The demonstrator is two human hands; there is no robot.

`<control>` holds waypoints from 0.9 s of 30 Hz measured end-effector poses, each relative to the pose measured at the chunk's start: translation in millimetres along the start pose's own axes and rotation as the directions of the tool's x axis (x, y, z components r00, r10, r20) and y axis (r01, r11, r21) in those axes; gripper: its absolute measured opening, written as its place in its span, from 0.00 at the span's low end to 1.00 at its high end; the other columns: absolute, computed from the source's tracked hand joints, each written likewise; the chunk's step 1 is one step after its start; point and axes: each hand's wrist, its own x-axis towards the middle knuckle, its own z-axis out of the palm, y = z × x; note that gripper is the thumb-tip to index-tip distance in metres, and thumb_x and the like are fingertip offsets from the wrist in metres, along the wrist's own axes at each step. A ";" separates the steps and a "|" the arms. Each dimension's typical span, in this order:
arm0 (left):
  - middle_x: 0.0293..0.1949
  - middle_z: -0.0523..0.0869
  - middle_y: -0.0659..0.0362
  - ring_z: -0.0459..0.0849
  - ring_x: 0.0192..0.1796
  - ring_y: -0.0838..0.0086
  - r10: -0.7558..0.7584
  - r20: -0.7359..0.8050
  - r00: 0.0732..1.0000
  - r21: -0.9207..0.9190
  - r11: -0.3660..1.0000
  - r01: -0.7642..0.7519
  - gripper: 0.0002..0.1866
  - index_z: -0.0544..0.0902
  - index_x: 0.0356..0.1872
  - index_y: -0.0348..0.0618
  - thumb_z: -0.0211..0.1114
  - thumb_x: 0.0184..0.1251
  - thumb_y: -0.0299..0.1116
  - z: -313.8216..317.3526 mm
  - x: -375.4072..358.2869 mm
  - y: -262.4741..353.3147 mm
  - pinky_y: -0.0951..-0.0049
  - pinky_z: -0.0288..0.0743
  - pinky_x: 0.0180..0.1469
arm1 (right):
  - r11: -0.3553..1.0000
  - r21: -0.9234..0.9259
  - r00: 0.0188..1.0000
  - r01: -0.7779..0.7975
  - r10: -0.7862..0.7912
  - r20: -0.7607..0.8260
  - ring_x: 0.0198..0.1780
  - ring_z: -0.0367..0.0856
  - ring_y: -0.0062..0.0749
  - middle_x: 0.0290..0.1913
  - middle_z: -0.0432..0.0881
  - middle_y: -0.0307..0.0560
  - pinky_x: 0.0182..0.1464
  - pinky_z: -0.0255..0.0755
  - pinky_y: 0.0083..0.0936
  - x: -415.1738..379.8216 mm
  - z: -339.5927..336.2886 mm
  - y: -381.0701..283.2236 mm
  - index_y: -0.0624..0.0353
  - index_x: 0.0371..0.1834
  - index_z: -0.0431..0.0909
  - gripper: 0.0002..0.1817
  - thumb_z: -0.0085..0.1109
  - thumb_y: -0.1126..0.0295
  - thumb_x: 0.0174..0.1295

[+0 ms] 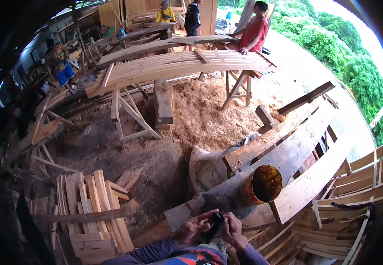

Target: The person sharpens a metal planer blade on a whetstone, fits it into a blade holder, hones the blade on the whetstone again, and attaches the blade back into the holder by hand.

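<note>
Close to my body, at the bottom middle of the view, both hands are around a small black object (214,226) whose kind I cannot make out. My left hand (191,228) grips it from the left with bent fingers. From the other side my right hand (233,230) closes on it, thumb and fingers near its upper end. Just beyond the hands lies a worn plank bench (226,201). A rusty, stained open can (266,183) stands on it to the right of my hands.
Stacked boards (92,198) lie at lower left; curved wooden ribs (333,238) are at lower right. A printed sack (204,170) leans by the bench. Beyond, sawdust (196,106) covers the floor around trestles bearing long slats (156,70). A person in red (253,33) stands there.
</note>
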 end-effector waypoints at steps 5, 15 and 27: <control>0.59 0.88 0.56 0.89 0.58 0.72 -0.019 -0.093 0.996 0.073 0.997 0.025 0.27 0.76 0.73 0.41 0.71 0.75 0.24 -19.3 7.2 -5.9 0.69 0.83 0.65 | 0.999 -0.023 0.999 -0.032 0.032 -0.020 0.29 0.83 0.56 0.32 0.80 0.57 0.31 0.73 0.44 -1.3 -0.8 9.1 0.62 0.43 0.81 0.10 0.52 0.69 0.78; 0.53 0.92 0.53 0.92 0.54 0.70 -0.054 -0.066 0.996 -0.069 0.996 0.049 0.21 0.84 0.65 0.40 0.69 0.73 0.19 -16.6 -1.0 1.0 0.68 0.86 0.62 | 0.997 0.049 0.997 -0.066 0.064 0.037 0.25 0.79 0.56 0.25 0.75 0.57 0.29 0.69 0.43 -4.3 9.7 12.7 0.61 0.37 0.76 0.14 0.48 0.65 0.80; 0.48 0.93 0.59 0.89 0.46 0.79 -0.042 0.002 0.999 0.284 0.958 0.040 0.20 0.85 0.63 0.41 0.73 0.70 0.20 -25.1 -13.9 20.0 0.78 0.83 0.50 | 0.571 0.565 0.796 -0.595 0.514 0.319 0.24 0.74 0.21 0.27 0.77 0.35 0.27 0.69 0.23 -23.5 20.8 -11.7 0.57 0.42 0.79 0.17 0.51 0.55 0.81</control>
